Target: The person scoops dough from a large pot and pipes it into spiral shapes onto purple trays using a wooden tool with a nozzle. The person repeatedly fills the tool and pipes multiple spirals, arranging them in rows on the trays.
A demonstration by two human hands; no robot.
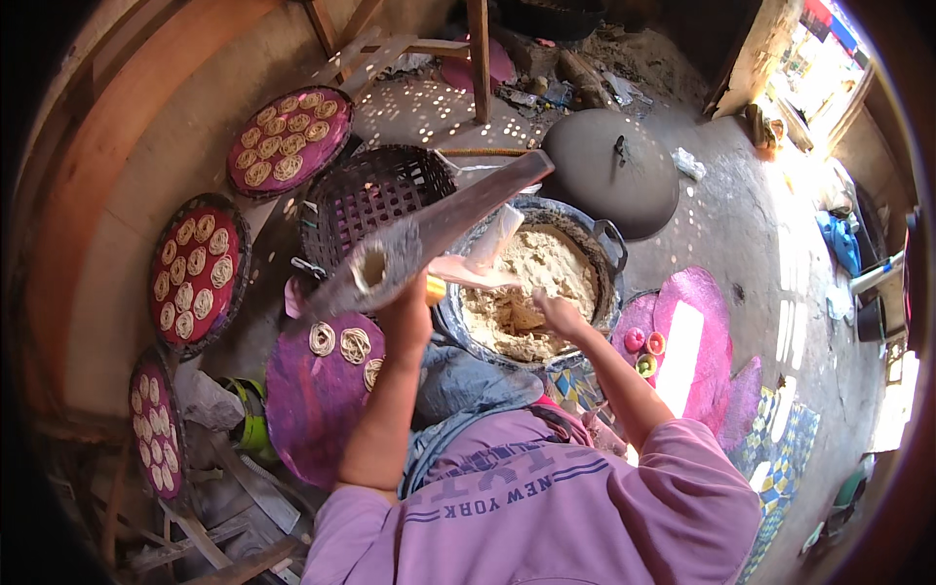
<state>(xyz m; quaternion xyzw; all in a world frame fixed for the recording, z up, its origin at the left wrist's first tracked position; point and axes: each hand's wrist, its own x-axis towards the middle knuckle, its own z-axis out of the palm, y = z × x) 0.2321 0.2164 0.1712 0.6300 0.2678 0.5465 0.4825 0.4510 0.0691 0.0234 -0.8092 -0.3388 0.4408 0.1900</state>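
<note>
My left hand point(408, 314) is raised and grips a long grey metal noodle press point(439, 229), which slants up to the right over the pot. My right hand point(560, 315) reaches into a big dark metal pot point(609, 255) and rests on the pale crumbly dough point(546, 268) inside, fingers curled into it. A white plastic piece point(493, 242) stands in the dough under the press. Below the press lies a round purple mat point(317, 409) with three pressed noodle coils point(336, 341) near its upper edge.
Three round mats filled with several noodle coils lean along the left wall point(290, 139) point(195, 273) point(154, 424). An empty woven basket point(375, 195) sits behind the press. The pot's dark domed lid point(609, 171) lies on the floor. Small coloured cups point(643, 351) sit on pink mats at right.
</note>
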